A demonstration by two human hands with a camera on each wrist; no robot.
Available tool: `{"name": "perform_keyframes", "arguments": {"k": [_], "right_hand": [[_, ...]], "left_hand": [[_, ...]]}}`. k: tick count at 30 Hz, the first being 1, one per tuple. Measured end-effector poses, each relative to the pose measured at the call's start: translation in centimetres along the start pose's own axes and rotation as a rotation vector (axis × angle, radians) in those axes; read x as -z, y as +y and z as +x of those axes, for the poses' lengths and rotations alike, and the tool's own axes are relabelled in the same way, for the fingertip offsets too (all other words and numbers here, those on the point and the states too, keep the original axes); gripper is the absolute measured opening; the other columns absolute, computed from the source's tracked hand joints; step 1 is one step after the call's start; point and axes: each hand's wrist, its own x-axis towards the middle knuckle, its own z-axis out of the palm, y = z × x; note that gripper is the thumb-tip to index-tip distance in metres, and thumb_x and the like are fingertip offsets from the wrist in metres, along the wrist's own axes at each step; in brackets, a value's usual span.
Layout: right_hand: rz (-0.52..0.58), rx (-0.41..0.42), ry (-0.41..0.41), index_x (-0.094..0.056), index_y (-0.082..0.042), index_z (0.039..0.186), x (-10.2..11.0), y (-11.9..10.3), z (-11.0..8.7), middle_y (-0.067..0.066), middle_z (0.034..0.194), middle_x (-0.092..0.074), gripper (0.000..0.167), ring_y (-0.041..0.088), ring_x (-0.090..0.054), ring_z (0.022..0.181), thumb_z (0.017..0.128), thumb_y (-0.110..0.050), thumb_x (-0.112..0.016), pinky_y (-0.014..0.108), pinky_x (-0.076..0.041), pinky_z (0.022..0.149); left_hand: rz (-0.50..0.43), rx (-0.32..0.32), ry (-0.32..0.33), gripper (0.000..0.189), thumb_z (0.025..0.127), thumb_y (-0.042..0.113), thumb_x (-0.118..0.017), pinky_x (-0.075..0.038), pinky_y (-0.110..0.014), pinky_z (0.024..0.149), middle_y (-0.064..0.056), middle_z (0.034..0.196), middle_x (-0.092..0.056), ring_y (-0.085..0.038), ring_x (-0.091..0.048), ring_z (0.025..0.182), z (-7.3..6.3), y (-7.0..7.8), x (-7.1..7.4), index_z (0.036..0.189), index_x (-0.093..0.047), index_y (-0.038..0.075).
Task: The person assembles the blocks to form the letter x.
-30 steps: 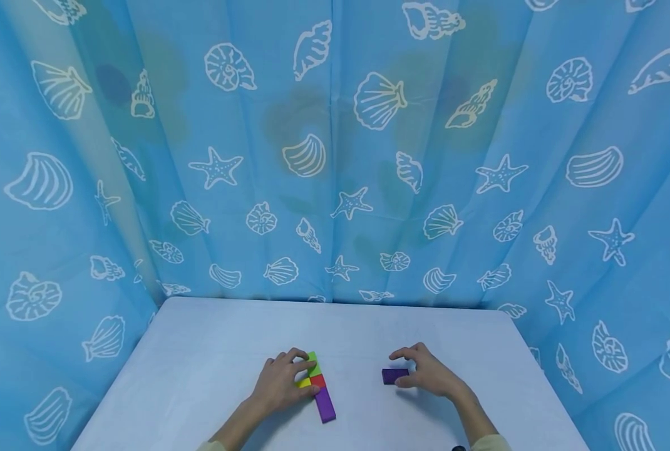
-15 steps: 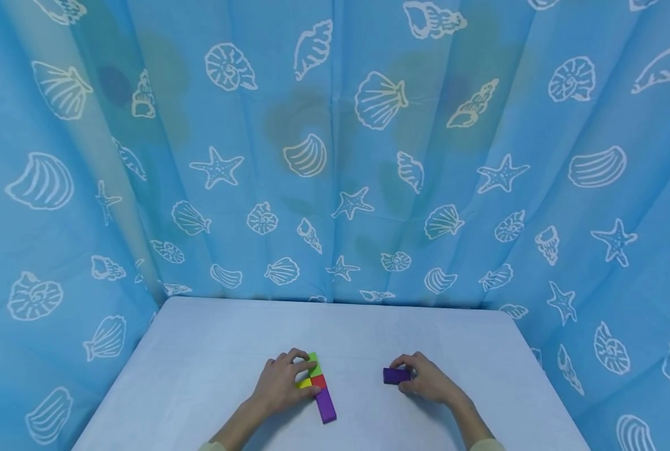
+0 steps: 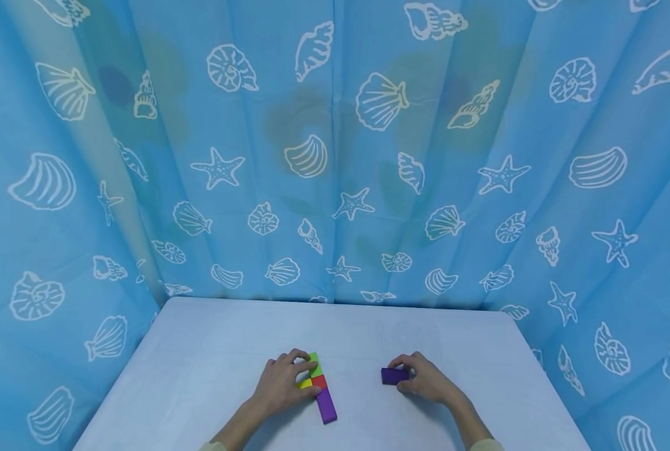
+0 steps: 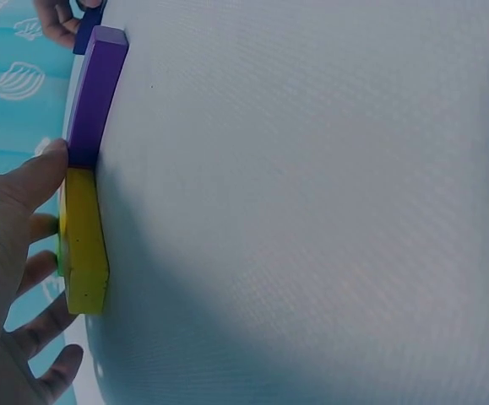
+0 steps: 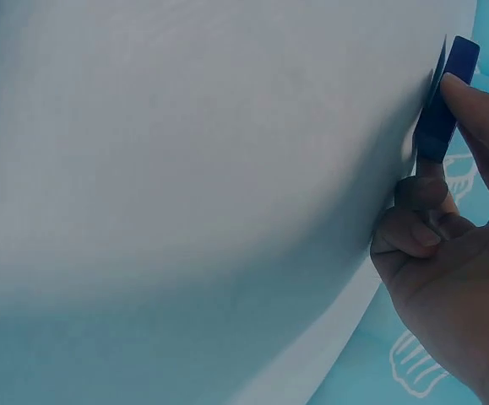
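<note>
My left hand point(image 3: 280, 379) curves around a group of wooden blocks on the white table. Its fingertips rest at the green block point(image 3: 316, 368), and its thumb lies by the joint of the red block point(image 3: 319, 381) and the long purple block point(image 3: 326, 407). A yellow block point(image 4: 85, 245) sticks out toward the palm, partly hidden by the hand in the head view. To the right, my right hand point(image 3: 427, 379) pinches a dark purple block point(image 3: 390, 376) by its right end, between thumb and fingers. This block looks blue in the right wrist view, close over the table.
The white table point(image 3: 228, 326) has its back edge against a blue curtain point(image 3: 335, 238) printed with shells and starfish. More of the curtain hangs along the left and right sides. A stretch of tabletop separates the block group from the dark purple block.
The right thumb and fingers have closed on the dark purple block, which has then shifted very slightly left. The left hand and its blocks stay where they were.
</note>
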Motion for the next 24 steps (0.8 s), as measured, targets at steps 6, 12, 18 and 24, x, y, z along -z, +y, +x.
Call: {"name": "perform_keyframes", "arguments": {"k": [6, 12, 18, 24], "right_hand": [[0.005, 0.044, -0.003, -0.069, -0.022, 0.119, -0.3, -0.9, 0.3, 0.007, 0.109, -0.056, 0.039, 0.024, -0.055, 0.101, 0.083, -0.012, -0.079, 0.048, -0.047, 0.088], [0.023, 0.068, -0.008, -0.07, -0.021, 0.119, -0.8, -2.2, 0.7, 0.008, 0.111, -0.056, 0.038, 0.024, -0.055, 0.102, 0.083, -0.012, -0.079, 0.049, -0.048, 0.089], [0.045, 0.069, -0.02, -0.071, -0.023, 0.118, -1.7, -3.4, 1.4, 0.005, 0.111, -0.054, 0.038, 0.023, -0.055, 0.103, 0.083, -0.012, -0.078, 0.05, -0.048, 0.091], [0.037, 0.075, -0.025, -0.071, -0.024, 0.117, -2.5, -4.7, 2.2, 0.004, 0.111, -0.054, 0.037, 0.023, -0.056, 0.106, 0.084, -0.01, -0.077, 0.055, -0.048, 0.097]], "left_hand": [[-0.005, 0.009, 0.001, 0.06, 0.081, 0.067, -0.07, -0.048, -0.055, 0.09, 0.002, 0.128, -0.059, -0.026, -0.058, 0.116, 0.0, 0.0, -0.2, 0.127, -0.071, 0.029], [0.0, 0.018, 0.002, 0.061, 0.081, 0.069, -0.069, -0.048, -0.052, 0.09, 0.003, 0.129, -0.058, -0.025, -0.058, 0.115, 0.0, 0.0, -0.1, 0.129, -0.07, 0.03], [0.008, 0.008, 0.003, 0.061, 0.082, 0.069, -0.069, -0.048, -0.052, 0.089, 0.002, 0.129, -0.059, -0.026, -0.058, 0.114, 0.0, -0.1, -0.2, 0.128, -0.07, 0.029], [0.008, 0.016, -0.002, 0.061, 0.081, 0.068, -0.069, -0.047, -0.052, 0.09, 0.002, 0.129, -0.058, -0.027, -0.058, 0.115, 0.0, 0.0, -0.2, 0.128, -0.07, 0.029]]}}
